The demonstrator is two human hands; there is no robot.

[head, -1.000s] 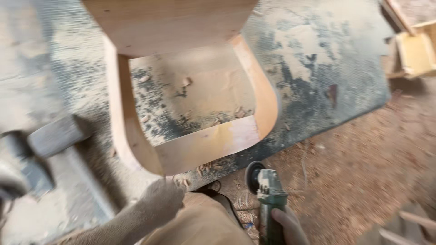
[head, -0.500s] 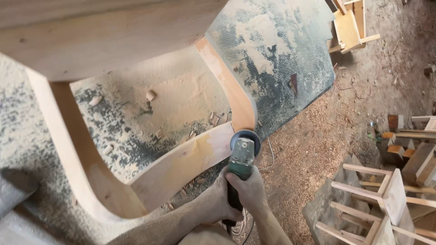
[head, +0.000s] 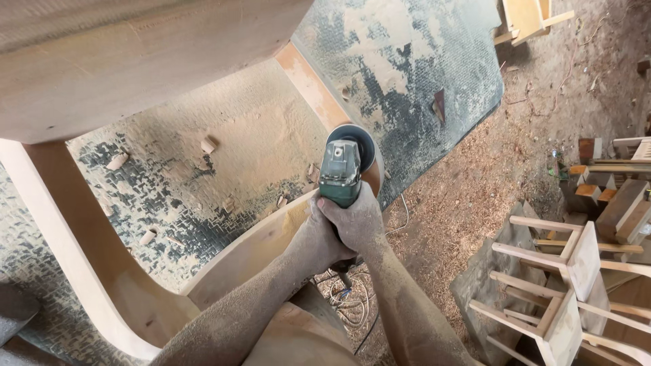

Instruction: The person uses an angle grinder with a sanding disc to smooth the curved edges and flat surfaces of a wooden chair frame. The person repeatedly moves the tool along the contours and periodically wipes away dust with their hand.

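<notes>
Just beyond both hands, the green angle grinder (head: 341, 169) now meets the curved wooden chair frame (head: 251, 247) at its corner, further along than a half-second earlier. Its long axis points away from the person, disc foremost. Left hand (head: 317, 234) and right hand (head: 357, 220), dust-coated, are clasped round its body.

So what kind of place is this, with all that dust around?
Most likely a woodworking shop. Both hands, left hand and right hand, grip a green angle grinder against a curved wooden furniture frame. Sawdust covers the floor, and unfinished wooden frames lie stacked nearby.
</notes>
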